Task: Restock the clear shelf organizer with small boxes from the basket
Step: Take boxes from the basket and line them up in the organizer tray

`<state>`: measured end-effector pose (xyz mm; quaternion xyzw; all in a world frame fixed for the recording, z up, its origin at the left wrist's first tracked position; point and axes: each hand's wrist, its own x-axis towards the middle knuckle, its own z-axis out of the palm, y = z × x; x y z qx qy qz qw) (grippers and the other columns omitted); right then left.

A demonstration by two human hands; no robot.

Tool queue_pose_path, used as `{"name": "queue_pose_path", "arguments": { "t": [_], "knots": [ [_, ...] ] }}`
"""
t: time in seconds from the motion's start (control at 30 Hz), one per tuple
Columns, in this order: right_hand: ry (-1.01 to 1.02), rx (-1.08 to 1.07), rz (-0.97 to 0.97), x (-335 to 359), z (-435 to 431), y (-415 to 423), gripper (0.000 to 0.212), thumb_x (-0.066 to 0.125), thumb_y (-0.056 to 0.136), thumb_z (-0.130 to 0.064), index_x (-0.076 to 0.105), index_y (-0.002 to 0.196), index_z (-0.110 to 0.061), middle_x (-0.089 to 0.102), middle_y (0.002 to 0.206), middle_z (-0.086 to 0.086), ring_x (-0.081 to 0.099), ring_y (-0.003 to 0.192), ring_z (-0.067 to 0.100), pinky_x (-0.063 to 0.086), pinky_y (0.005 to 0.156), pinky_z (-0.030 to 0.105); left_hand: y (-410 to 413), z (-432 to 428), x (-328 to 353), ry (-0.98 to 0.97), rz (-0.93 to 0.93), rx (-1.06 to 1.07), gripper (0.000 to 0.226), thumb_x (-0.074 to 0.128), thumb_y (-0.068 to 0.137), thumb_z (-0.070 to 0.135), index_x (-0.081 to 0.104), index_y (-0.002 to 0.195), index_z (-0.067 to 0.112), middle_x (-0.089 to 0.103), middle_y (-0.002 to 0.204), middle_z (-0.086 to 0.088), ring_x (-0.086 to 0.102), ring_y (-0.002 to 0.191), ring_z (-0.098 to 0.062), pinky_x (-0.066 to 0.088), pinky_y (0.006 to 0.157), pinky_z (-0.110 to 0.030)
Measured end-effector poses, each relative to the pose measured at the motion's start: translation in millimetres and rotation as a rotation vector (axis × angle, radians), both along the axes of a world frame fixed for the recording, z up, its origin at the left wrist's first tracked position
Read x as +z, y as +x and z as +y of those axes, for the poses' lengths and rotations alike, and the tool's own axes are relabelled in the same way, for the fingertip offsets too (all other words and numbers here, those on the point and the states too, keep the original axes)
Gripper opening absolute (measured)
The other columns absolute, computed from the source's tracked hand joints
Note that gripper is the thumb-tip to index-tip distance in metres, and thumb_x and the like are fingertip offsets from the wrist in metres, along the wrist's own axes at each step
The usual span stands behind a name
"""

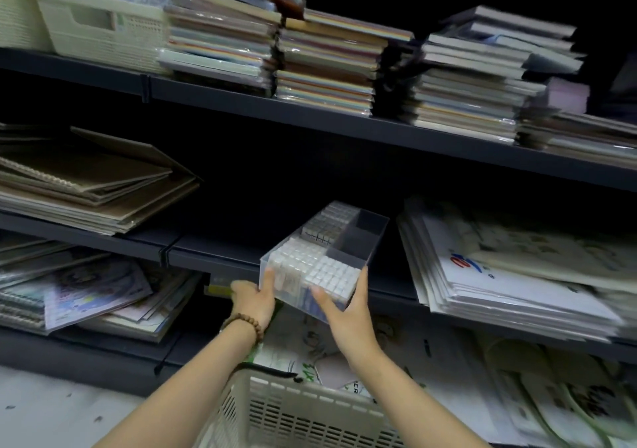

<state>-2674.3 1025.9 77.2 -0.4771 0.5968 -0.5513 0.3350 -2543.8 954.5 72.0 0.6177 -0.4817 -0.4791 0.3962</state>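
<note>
A person's left hand [253, 301] and right hand [344, 313] grip the front corners of the clear organizer [355, 240], fingers curled round it. The organizer overhangs the front edge of the middle shelf [213, 258]. Small boxes [310, 261] fill its left compartments, while two on the right look empty. The next move is probably to steady it, then reach into the basket [293, 409] below. The basket's contents are hidden, and blur obscures the labels.

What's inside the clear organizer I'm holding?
In the clear organizer, small boxes pack the left and near compartments; two right rear compartments show bare floor. The left hand and right hand grip its front corners, covering part; lower layers are hidden.
</note>
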Motion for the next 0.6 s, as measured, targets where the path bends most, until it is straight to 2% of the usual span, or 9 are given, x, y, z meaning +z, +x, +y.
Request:
{"name": "queue_pose_path", "arguments": {
  "t": [0.07, 0.1, 0.13, 0.23, 0.3, 0.37, 0.47, 0.53, 0.6],
  "knots": [
    [-0.006, -0.031, -0.035, -4.1, -0.2, 0.0, 0.097, 0.067, 0.084, -0.035, -0.003, 0.15, -0.029, 0.012, 0.157, -0.009, 0.017, 0.144, 0.011, 0.021, 0.118, 0.041, 4.1, -5.1, -0.2, -0.272, -0.076, 0.013, 0.063, 0.042, 0.09, 0.05, 0.036, 0.131, 0.004, 0.035, 0.138, -0.017, 0.044, 0.117, -0.029, 0.037, 0.1, -0.037],
    [-0.009, -0.045, -0.045, -5.7, -0.3, -0.4, 0.095, 0.067, 0.083, -0.035, 0.001, 0.151, -0.029, 0.017, 0.157, -0.009, 0.02, 0.143, 0.011, 0.023, 0.117, 0.041, 3.3, -6.0, -1.9, -0.33, -0.067, -0.057, 0.063, 0.042, 0.09, 0.051, 0.033, 0.137, 0.01, 0.036, 0.138, -0.011, 0.042, 0.121, -0.025, 0.036, 0.101, -0.036],
    [-0.015, -0.052, -0.05, -7.4, -0.2, -1.0, 0.093, 0.068, 0.082, -0.038, 0.005, 0.15, -0.03, 0.021, 0.156, -0.009, 0.022, 0.142, 0.011, 0.025, 0.117, 0.042, 1.6, -6.4, -4.4, -0.331, -0.047, -0.126, 0.06, 0.041, 0.09, 0.052, 0.033, 0.137, 0.016, 0.041, 0.134, -0.007, 0.044, 0.118, -0.021, 0.038, 0.096, -0.034],
    [-0.008, -0.064, -0.045, -11.5, 1.3, -7.8, 0.096, 0.069, 0.073, -0.05, 0.014, 0.149, -0.032, 0.027, 0.153, -0.01, 0.027, 0.14, 0.011, 0.029, 0.115, 0.042, -1.5, -4.3, -7.1, -0.293, 0.01, -0.167, 0.043, 0.038, 0.089, 0.055, 0.041, 0.118, 0.023, 0.054, 0.109, 0.001, 0.052, 0.087, -0.007, 0.037, 0.066, -0.025],
    [0.004, -0.044, -0.015, -11.9, 1.0, -21.0, 0.098, 0.068, 0.069, -0.054, 0.016, 0.149, -0.032, 0.029, 0.152, -0.012, 0.029, 0.139, 0.01, 0.03, 0.114, 0.041, -0.4, -1.3, -5.7, -0.297, -0.043, -0.138, 0.036, 0.035, 0.089, 0.057, 0.043, 0.103, 0.024, 0.054, 0.091, 0.004, 0.05, 0.073, -0.006, 0.034, 0.057, -0.025],
    [0.033, 0.037, 0.02, -7.4, -1.1, -44.0, 0.088, 0.067, 0.075, -0.048, 0.021, 0.148, -0.03, 0.034, 0.15, -0.011, 0.034, 0.136, 0.009, 0.032, 0.113, 0.038, 0.4, 5.3, -4.5, -0.326, -0.169, -0.146, 0.036, 0.031, 0.089, 0.058, 0.043, 0.098, 0.026, 0.051, 0.082, 0.008, 0.048, 0.065, -0.007, 0.032, 0.052, -0.025],
    [0.075, 0.08, 0.093, 1.9, -1.0, -83.0, 0.064, 0.063, 0.085, -0.035, 0.036, 0.142, -0.026, 0.044, 0.14, -0.012, 0.042, 0.129, 0.007, 0.037, 0.106, 0.025, -7.4, 21.0, 0.1, -0.388, -0.317, -0.196, 0.038, 0.028, 0.089, 0.06, 0.047, 0.096, 0.027, 0.056, 0.088, 0.014, 0.054, 0.074, -0.005, 0.037, 0.055, -0.023],
    [0.039, -0.08, 0.056, 0.7, 4.8, -94.2, 0.053, 0.062, 0.087, -0.033, 0.042, 0.136, -0.024, 0.049, 0.133, -0.007, 0.045, 0.124, 0.007, 0.037, 0.096, 0.017, -21.2, 30.9, 2.1, -0.349, -0.228, -0.261, 0.04, 0.03, 0.089, 0.059, 0.05, 0.093, 0.025, 0.061, 0.09, 0.011, 0.06, 0.082, -0.007, 0.046, 0.066, -0.028],
    [0.011, -0.336, -0.067, -9.2, 13.8, -87.4, 0.053, 0.067, 0.083, -0.034, 0.043, 0.129, -0.02, 0.048, 0.133, 0.001, 0.047, 0.115, 0.009, 0.038, 0.09, 0.021, -35.8, 39.8, 1.9, -0.274, -0.052, -0.321, 0.034, 0.032, 0.091, 0.054, 0.052, 0.092, 0.026, 0.061, 0.093, 0.01, 0.062, 0.088, -0.006, 0.051, 0.084, -0.035]
  ]
}}
